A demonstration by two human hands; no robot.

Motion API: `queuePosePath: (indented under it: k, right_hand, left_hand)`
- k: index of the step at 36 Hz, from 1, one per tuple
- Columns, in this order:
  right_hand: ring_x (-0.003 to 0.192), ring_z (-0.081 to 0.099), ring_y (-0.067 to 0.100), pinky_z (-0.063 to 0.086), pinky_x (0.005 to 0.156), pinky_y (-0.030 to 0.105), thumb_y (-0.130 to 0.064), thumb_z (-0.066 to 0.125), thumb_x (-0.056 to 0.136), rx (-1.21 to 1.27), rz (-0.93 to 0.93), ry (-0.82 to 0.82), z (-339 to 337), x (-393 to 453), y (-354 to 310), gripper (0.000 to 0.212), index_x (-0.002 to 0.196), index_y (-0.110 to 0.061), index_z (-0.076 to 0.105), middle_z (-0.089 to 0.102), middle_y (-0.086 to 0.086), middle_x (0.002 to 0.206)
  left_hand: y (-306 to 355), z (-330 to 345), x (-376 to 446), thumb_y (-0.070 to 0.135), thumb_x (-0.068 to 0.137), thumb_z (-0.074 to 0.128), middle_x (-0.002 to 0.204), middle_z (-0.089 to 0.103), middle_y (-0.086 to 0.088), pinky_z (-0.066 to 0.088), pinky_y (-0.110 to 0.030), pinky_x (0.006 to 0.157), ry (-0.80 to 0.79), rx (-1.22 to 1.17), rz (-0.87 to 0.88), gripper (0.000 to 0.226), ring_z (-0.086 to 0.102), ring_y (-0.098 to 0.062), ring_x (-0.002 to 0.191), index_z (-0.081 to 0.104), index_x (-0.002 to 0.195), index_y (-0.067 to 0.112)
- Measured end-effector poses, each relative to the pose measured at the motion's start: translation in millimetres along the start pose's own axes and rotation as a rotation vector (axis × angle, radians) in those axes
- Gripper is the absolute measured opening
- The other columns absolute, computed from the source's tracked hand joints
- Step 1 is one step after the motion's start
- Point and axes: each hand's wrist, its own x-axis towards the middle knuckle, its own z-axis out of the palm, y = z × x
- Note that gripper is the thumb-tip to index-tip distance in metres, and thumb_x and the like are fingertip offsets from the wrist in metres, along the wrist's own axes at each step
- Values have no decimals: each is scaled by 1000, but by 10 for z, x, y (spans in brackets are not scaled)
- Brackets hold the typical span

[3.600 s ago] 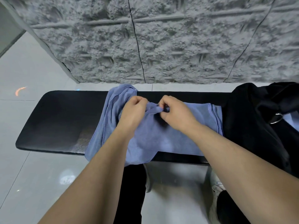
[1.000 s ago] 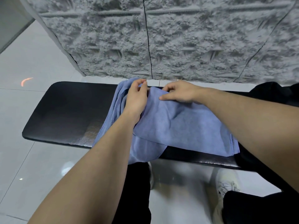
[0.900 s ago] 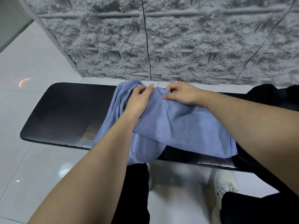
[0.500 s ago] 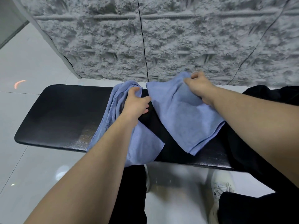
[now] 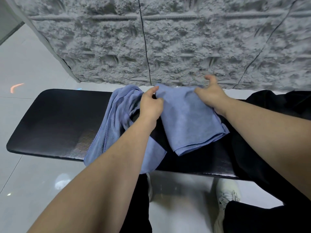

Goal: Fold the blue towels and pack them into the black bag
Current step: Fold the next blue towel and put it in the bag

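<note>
- I see a folded towel (image 5: 190, 118) lying on the black surface (image 5: 55, 121), toward the far edge and right of the middle, several layers thick with its near corner pointing at me.
- My left hand (image 5: 150, 107) is at that towel's far left corner; the fingers curl and appear to pinch the cloth, so I read this grip as closed on the folded towel.
- My right hand (image 5: 210, 95) rests on the towel's far right part, palm on the cloth with thumb and a finger lifted free; I judge this grip open, pressing rather than holding.
- A second towel (image 5: 116, 125) lies bunched just left of the folded one, running from the far edge across the surface and hanging over the near edge. It is not folded yet.
- The black bag (image 5: 276, 105) sits at the right end of the surface, close to the folded towel. I cannot tell from here whether its mouth is open or whether anything is already inside.
- My judgement: one towel is folded or nearly so and not yet packed; the second needs folding from scratch; both remain to go into the bag. I put the job somewhat short of halfway.
</note>
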Motion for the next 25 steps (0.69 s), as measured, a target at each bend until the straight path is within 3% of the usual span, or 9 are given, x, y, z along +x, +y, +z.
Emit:
queuePosePath:
  k: [4,7,9,13,15,17,20,22,25]
  right_hand:
    - [82,58,18,46,70,29,-41,60,87,-156,50,-83,-109,-147,-25,76,151,-29,21,56,0,109]
    - [72,58,17,43,60,28,-29,60,88,-219,71,-171,-151,-284,-5,77,152,-34,18,58,1,89]
    - [71,59,22,43,58,28,-17,57,91,-176,71,-209,-153,-359,69,75,153,-35,18,60,5,95]
    - [97,65,32,56,82,42,-9,55,94,-25,94,-220,-152,-520,222,71,150,-39,24,55,5,117]
    - [88,64,25,58,65,32,-14,58,95,11,101,-202,-152,-642,284,64,146,-39,28,58,2,109]
    - [75,60,17,47,47,23,-17,58,94,76,130,-202,-139,-774,354,60,142,-40,31,62,1,96]
    - [75,57,14,44,53,26,-24,65,91,78,134,-245,-146,-917,435,67,144,-42,28,60,-4,94]
    - [79,57,12,48,57,27,-24,69,90,91,138,-294,-168,-988,449,74,145,-45,25,59,-7,100]
    - [82,60,14,54,61,30,-21,64,93,91,160,-335,-201,-1077,497,74,148,-47,21,60,-6,106]
  left_hand:
    - [0,14,-32,4,95,56,87,45,14,42,-14,59,-44,-21,-41,48,43,0,66,49,140,22]
    - [-25,-6,-70,8,94,59,107,49,6,50,-32,77,-83,-35,-115,43,52,-8,81,51,133,23]
    - [-45,-31,-127,9,93,61,102,53,-1,54,-42,82,-154,-32,-187,35,55,-17,86,53,124,25]
    - [-72,-75,-253,3,93,56,81,55,-3,42,-24,56,-234,44,-161,23,49,-16,68,65,101,23]
    - [-71,-99,-288,1,93,53,69,50,2,33,-16,47,-153,40,-80,24,41,-6,52,66,93,21]
    - [-71,-119,-327,1,94,52,61,44,5,27,-13,40,-99,35,-52,22,34,-1,40,64,93,19]
    - [-114,-140,-403,4,96,50,63,46,3,25,-15,34,-119,47,-95,20,35,-9,46,63,95,19]
    - [-117,-147,-470,9,97,53,73,54,0,33,-16,41,-145,45,-132,17,43,-13,56,63,94,22]
    - [-118,-173,-557,15,96,60,104,65,-4,48,-26,72,-243,12,-202,10,59,-17,88,65,96,24]
